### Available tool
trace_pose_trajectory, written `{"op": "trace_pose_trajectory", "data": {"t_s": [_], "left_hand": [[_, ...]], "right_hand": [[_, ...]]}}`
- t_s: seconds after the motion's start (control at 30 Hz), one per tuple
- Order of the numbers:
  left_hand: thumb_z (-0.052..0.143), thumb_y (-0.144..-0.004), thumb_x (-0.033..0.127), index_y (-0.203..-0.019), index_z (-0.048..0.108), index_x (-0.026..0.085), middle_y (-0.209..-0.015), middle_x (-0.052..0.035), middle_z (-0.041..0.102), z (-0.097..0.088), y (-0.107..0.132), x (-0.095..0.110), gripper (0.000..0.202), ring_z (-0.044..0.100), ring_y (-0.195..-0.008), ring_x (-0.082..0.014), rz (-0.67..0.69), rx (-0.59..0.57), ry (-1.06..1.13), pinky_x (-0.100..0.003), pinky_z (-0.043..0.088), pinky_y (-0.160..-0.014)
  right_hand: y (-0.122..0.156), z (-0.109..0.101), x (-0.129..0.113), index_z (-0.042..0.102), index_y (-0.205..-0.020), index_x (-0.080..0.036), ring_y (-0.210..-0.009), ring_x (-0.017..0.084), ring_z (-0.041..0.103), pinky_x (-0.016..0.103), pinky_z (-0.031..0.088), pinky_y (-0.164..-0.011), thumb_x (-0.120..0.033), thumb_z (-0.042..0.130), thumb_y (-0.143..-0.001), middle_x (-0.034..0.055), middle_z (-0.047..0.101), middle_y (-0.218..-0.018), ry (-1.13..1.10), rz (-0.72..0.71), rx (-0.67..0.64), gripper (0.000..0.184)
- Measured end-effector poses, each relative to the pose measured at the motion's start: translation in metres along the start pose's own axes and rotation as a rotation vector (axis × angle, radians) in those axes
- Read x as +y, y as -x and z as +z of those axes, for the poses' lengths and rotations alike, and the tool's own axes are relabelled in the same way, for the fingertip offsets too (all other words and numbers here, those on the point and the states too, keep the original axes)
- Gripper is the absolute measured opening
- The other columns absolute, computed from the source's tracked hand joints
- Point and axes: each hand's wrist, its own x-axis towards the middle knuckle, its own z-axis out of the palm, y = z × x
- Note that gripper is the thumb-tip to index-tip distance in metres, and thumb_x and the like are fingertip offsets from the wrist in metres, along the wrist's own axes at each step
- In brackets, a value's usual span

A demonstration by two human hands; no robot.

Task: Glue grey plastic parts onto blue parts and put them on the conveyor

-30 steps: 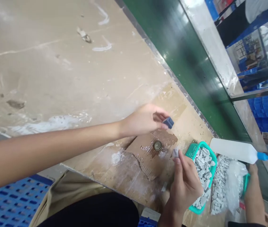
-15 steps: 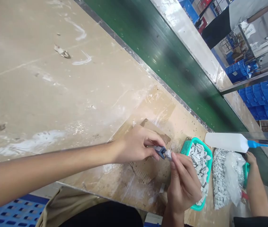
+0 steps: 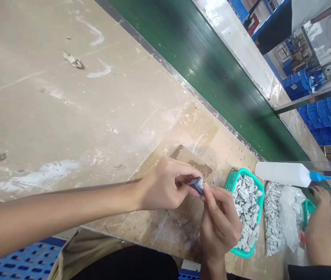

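Right grip [image 3: 221,217] moved against block [image 3: 197,186] in left grip [image 3: 165,184].

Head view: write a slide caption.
Left hand grips a small blue block; right hand meets it near a green basket.

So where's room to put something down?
Between the green strip and the left arm: mostly bare tabletop, with scraps and white smears. It's crowded on the right: teal basket, bag of pieces, white bottle, another person's hand.

A small, angular dark blue block [image 3: 197,187], pale grey along its upper face, is held tilted above the bench [image 3: 142,97], its ends partly hidden by both hands' [image 3: 168,184] fingertips.
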Motion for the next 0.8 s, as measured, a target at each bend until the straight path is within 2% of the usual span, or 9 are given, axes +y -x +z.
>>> {"op": "trace_pose_trajectory", "data": {"t_s": [0.13, 0.23, 0.3, 0.37, 0.47, 0.6, 0.73, 0.8], "left_hand": [[0.054, -0.077, 0.004, -0.084, 0.071, 0.010, -0.075, -0.0044, 0.069, 0.003, 0.001, -0.002, 0.019, 0.068, -0.064, -0.0134, -0.072, 0.005, 0.084, -0.018, 0.055, -0.058], [0.059, -0.076, 0.008, -0.087, 0.069, 0.013, -0.080, -0.0038, 0.072, 0.003, -0.002, -0.010, 0.016, 0.071, -0.071, -0.0157, -0.216, -0.035, 0.245, -0.022, 0.058, -0.066], [0.067, -0.074, 0.012, -0.089, 0.069, 0.014, -0.080, -0.0038, 0.073, 0.001, -0.006, -0.016, 0.015, 0.071, -0.074, -0.0164, -0.341, -0.045, 0.322, -0.023, 0.057, -0.067], [0.077, -0.071, 0.019, -0.093, 0.070, 0.014, -0.080, -0.0041, 0.074, -0.003, -0.010, -0.019, 0.024, 0.070, -0.074, -0.0156, -0.426, -0.051, 0.418, -0.021, 0.054, -0.065], [0.086, -0.070, 0.032, -0.100, 0.071, 0.012, -0.085, -0.0071, 0.074, -0.010, -0.014, -0.015, 0.039, 0.070, -0.076, -0.0163, -0.557, -0.099, 0.687, -0.023, 0.054, -0.068], [0.090, -0.067, 0.036, -0.090, 0.073, 0.009, -0.081, -0.0077, 0.072, -0.012, -0.013, -0.004, 0.039, 0.070, -0.072, -0.0165, -0.748, -0.103, 0.958, -0.024, 0.056, -0.071], [0.091, -0.065, 0.030, -0.082, 0.072, 0.008, -0.077, -0.0077, 0.071, -0.009, -0.010, -0.002, 0.034, 0.069, -0.068, -0.0165, -0.815, -0.126, 1.080, -0.024, 0.056, -0.068], [0.091, -0.062, 0.024, -0.079, 0.072, 0.008, -0.074, -0.0068, 0.071, -0.008, -0.008, -0.001, 0.030, 0.068, -0.066, -0.0163, -0.846, -0.095, 1.089, -0.025, 0.057, -0.067]], "right_hand": [[0.002, 0.001, -0.006, 0.065, -0.132, -0.024, -0.094, 0.020, 0.063, 0.036, 0.055, -0.074, 0.009, 0.050, -0.089, 0.0074, 0.065, -0.099, 0.038, 0.007, -0.051, 0.057], [-0.004, -0.001, -0.008, 0.062, -0.136, -0.026, -0.093, 0.017, 0.063, 0.032, 0.054, -0.076, 0.008, 0.050, -0.091, 0.0056, 0.065, -0.098, 0.080, 0.026, -0.091, 0.058], [-0.011, -0.004, -0.007, 0.062, -0.135, -0.029, -0.091, 0.015, 0.063, 0.028, 0.055, -0.075, 0.002, 0.053, -0.094, 0.0036, 0.066, -0.097, 0.060, 0.082, -0.135, 0.052], [-0.019, -0.009, -0.005, 0.063, -0.133, -0.031, -0.094, 0.015, 0.065, 0.026, 0.056, -0.076, -0.009, 0.057, -0.097, 0.0031, 0.068, -0.102, 0.023, 0.172, -0.202, 0.043], [-0.025, -0.013, -0.001, 0.056, -0.140, -0.030, -0.113, 0.019, 0.065, 0.032, 0.059, -0.090, -0.026, 0.053, -0.102, 0.0057, 0.068, -0.124, -0.038, 0.234, -0.250, 0.039], [-0.020, -0.007, 0.005, 0.048, -0.147, -0.028, -0.138, 0.025, 0.051, 0.048, 0.050, -0.109, -0.041, 0.041, -0.106, 0.0089, 0.054, -0.148, -0.165, 0.234, -0.202, 0.044], [-0.018, 0.001, 0.005, 0.053, -0.144, -0.028, -0.136, 0.027, 0.053, 0.051, 0.048, -0.112, -0.048, 0.034, -0.106, 0.0090, 0.056, -0.147, -0.474, 0.304, -0.226, 0.047], [-0.020, 0.003, 0.002, 0.056, -0.141, -0.029, -0.134, 0.026, 0.056, 0.048, 0.049, -0.110, -0.047, 0.036, -0.106, 0.0084, 0.059, -0.143, -0.495, 0.304, -0.250, 0.044]]}}
